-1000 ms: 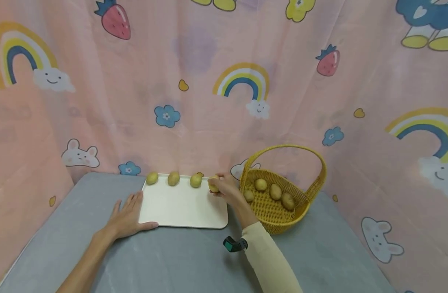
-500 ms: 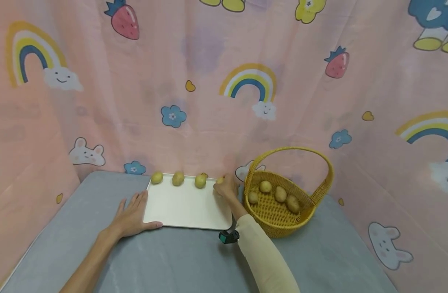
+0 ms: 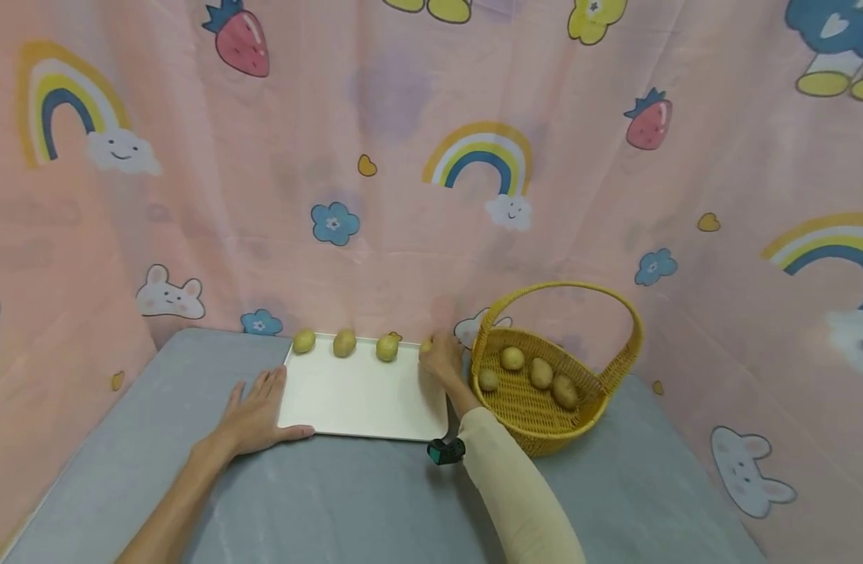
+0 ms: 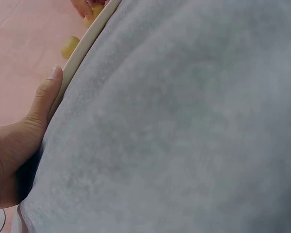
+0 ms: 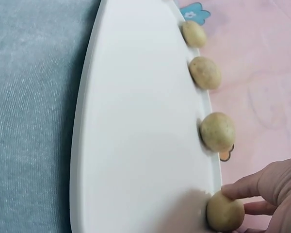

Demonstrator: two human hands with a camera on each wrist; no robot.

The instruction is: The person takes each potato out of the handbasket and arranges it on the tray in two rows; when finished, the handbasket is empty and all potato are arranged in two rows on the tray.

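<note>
A white rectangular tray (image 3: 361,399) lies on the grey-covered table, with three potatoes (image 3: 344,342) spaced along its far edge. At its far right corner my right hand (image 3: 444,362) holds another potato (image 5: 225,212); in the right wrist view the thumb sits on top of it and the fingers bend round its far side. My left hand (image 3: 251,419) rests at the tray's left side, fingers straight along that edge and thumb (image 4: 47,97) against the near edge. From the head, the held potato is mostly hidden by the right hand.
A yellow wicker basket (image 3: 526,440) with a tall arched handle stands just right of the tray, holding several potatoes (image 3: 541,374). A pink patterned curtain (image 3: 403,274) hangs directly behind the table. A black wrist device (image 3: 445,451) is by the right sleeve.
My right hand has shifted slightly right with the potato, toward the tray's far right corner. The left hand stays at the tray's edge. The head view has turned a little left.
</note>
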